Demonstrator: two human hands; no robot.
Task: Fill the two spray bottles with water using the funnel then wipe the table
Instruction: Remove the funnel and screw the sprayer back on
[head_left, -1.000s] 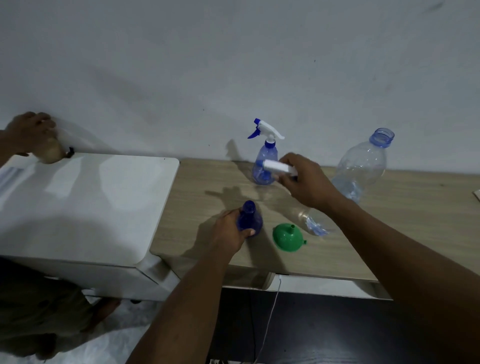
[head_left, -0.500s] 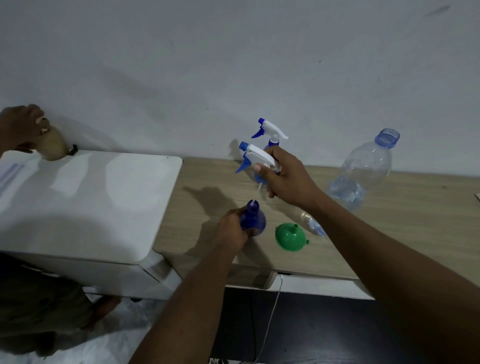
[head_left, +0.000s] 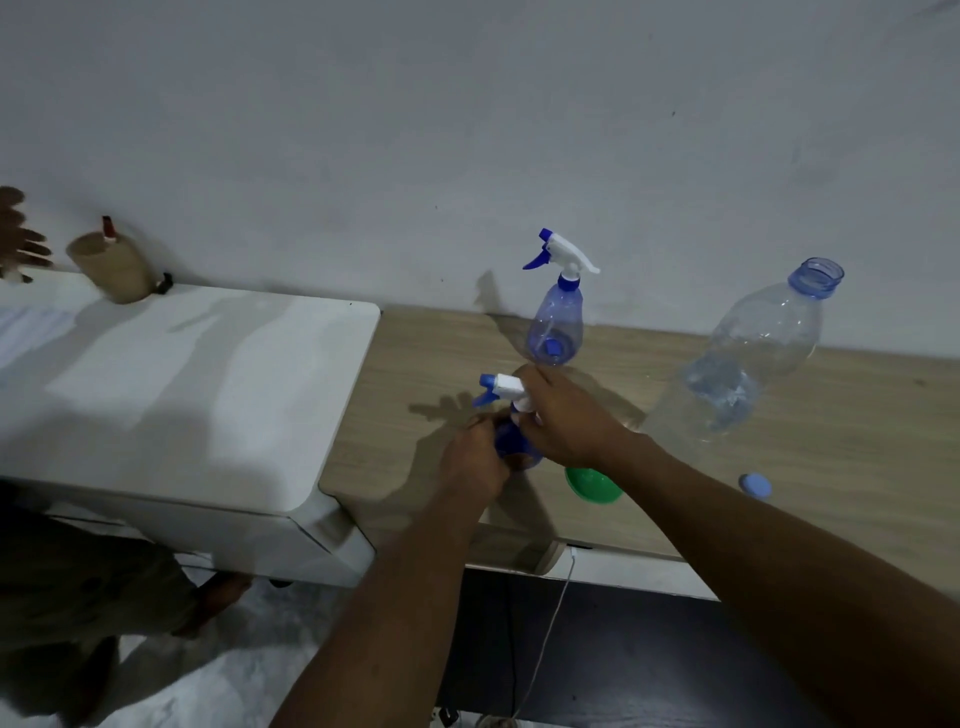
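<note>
My left hand (head_left: 475, 460) grips a blue spray bottle (head_left: 511, 447) standing near the front of the wooden table (head_left: 831, 447). My right hand (head_left: 563, 418) holds the white and blue trigger head (head_left: 501, 387) right on top of that bottle's neck. A second spray bottle (head_left: 555, 322) with its head on stands upright behind, by the wall. The green funnel (head_left: 592, 484) lies on the table just right of my hands, partly hidden by my right forearm. A large clear water bottle (head_left: 748, 358), uncapped and partly filled, stands at the right.
A blue bottle cap (head_left: 755, 486) lies on the table at the right. A white cabinet (head_left: 182, 384) adjoins the table on the left, with a tan cup (head_left: 111, 267) at its back. Another person's hand (head_left: 18, 241) shows at the far left edge.
My right hand has brought the trigger head down from mid-air onto the neck of the bottle in my left hand. The other person's hand has let go of the tan cup.
</note>
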